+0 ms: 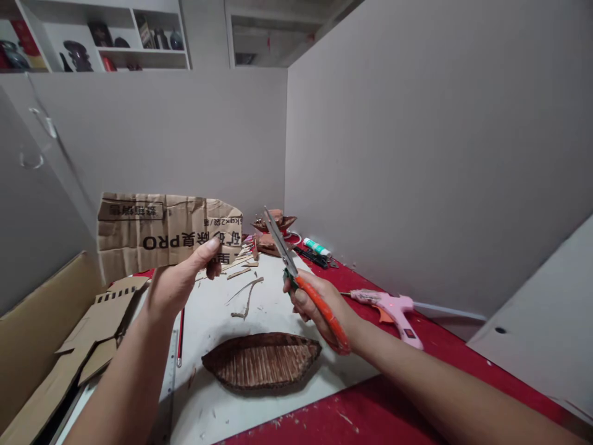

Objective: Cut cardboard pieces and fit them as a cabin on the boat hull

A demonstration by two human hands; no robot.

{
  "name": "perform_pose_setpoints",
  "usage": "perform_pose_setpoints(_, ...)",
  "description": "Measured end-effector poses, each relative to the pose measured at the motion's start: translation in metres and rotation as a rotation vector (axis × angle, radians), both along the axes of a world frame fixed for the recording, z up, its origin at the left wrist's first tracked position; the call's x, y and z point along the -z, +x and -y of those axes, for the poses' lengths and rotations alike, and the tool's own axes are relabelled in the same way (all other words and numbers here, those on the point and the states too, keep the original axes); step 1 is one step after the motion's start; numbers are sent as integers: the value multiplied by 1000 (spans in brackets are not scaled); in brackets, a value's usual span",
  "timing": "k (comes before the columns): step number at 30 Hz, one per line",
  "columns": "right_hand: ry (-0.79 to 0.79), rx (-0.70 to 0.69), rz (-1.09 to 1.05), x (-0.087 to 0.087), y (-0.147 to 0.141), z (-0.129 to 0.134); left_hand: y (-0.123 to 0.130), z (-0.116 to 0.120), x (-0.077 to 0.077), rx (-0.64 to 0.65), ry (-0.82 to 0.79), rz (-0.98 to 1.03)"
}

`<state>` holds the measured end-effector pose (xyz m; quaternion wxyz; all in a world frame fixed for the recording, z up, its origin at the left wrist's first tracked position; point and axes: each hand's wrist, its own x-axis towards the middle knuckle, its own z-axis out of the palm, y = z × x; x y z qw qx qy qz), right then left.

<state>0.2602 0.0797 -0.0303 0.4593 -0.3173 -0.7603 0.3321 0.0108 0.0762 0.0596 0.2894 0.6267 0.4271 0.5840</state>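
Note:
My left hand point(188, 272) grips a creased piece of brown cardboard point(134, 228) by its lower right part, thumb on the printed face. The black printing on it appears upside down. In my right hand point(319, 303) is a pair of scissors point(282, 244) with orange handles, blades pointing up and leaning left. The blades are apart from the cardboard. Something small and green shows near the scissors' pivot, but I cannot make it out. Below both hands, a brown boat-shaped piece point(264, 361) with a ribbed inside lies on the white board point(222, 414).
A pink glue gun point(386, 309) lies on the red table point(370, 408) at right. Behind are a green-and-white tube point(317, 247) and more brown boat-like pieces point(273, 244). Cardboard sheets point(88, 334), a pencil point(180, 337) and a ruler point(170, 377) lie at left. Walls point(417, 123) enclose the table.

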Motion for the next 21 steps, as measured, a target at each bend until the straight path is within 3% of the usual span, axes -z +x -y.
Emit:
perform_pose_setpoints(5, 79, 1, 139, -7, -3, 6, 10, 9, -3, 41, 124, -189)
perform_pose_setpoints(11, 47, -2, 97, -7, -3, 9, 16, 14, -5, 15, 132, -365)
perform_pose_setpoints(17, -26, 13, 44, -11, -3, 12, 20, 12, -5, 46, 63, -288)
perform_pose_setpoints(21, -59, 26, 11, -11, -3, 12, 15, 4, 3, 131, -18, -110)
